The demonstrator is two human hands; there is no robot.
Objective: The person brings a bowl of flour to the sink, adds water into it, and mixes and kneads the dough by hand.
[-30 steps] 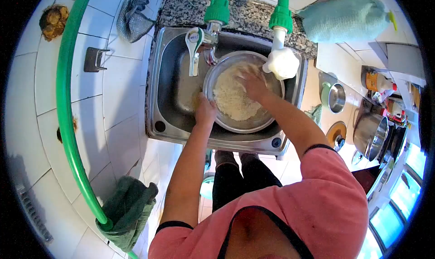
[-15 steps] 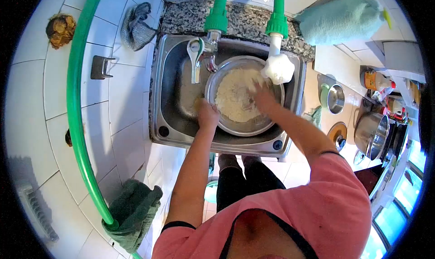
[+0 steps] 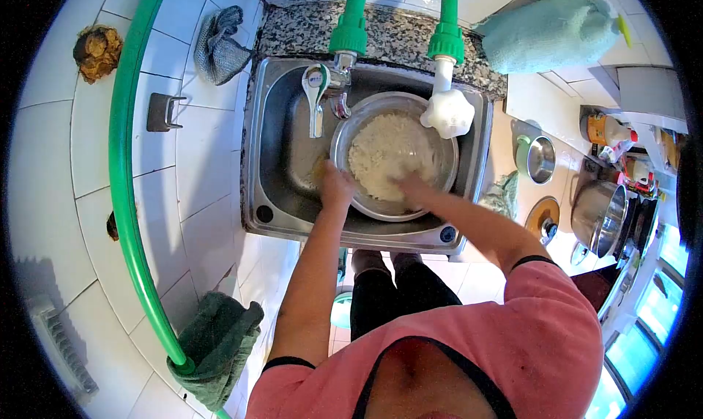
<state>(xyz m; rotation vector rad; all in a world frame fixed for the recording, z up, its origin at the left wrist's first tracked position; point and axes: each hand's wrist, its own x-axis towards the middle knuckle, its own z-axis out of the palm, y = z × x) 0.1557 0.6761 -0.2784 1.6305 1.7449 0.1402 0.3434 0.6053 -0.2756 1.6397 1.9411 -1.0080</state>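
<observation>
A round metal bowl stands in the right part of the steel sink. Pale, crumbly flour covers its bottom. My left hand is closed on the bowl's left rim, its fingers partly hidden against the outer side. Inside the bowl, at the near right part of the flour, is my right hand. Motion smears its fingers, so their exact shape does not show. A lever tap reaches over the sink left of the bowl, and a white knobbed fitting hangs above the bowl's far right rim.
Green pipes come down behind the sink past a speckled stone ledge. A light-blue cloth hangs at the back right. On the right counter are a small pot, a lid and a large steel pot.
My right hand has moved toward me and slightly left within the bowl, from the far right of the flour to its near side. My left hand stays at the rim.
</observation>
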